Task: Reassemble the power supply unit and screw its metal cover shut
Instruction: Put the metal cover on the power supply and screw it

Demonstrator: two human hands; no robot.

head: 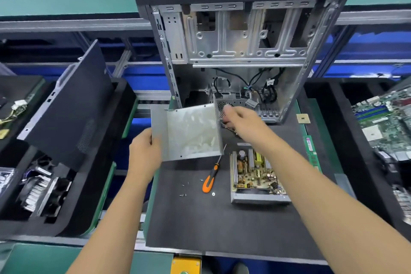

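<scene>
Cover: the bent grey sheet-metal cover [189, 131] of the power supply is being held up off the worktop, tilted, its hollow inner face turned toward the camera.
Left grip: the left hand [144, 151] is gripping the cover's near-left edge, thumb on the inner face and fingers going behind.
Right grip: the right hand [239, 119] is reaching to the cover's far-right wall with fingers curled; whether it is pinching that wall or the perforated part behind it, I cannot tell.
Handling: the cover is looking light and stiff, likely with thin, sharp edges; holding it by two opposite walls, as now, is probably steadiest, since a flat panel held by one corner may twist.
Base: the open grey metal tray with the exposed brown circuit board and silver heat sinks [255, 176] is lying on the worktop below and to the right of the left grip, just under the right forearm; its parts are looking fragile, so the cover should probably come down straight.
Driver: the orange-and-black-handled screwdriver [211, 176] is lying just below the cover, between the left grip and the tray.
Screws: small silver screws [183, 194] are lying scattered near the handle; they are tiny and likely to roll.
In the way: the open grey computer case [240, 51] is standing just beyond the right grip, its black cables hanging close.
Worktop: the dark foam-matted worktop [211, 224] is carrying all of this.
Aside: a green memory stick [310, 151] is lying right of the tray.
</scene>
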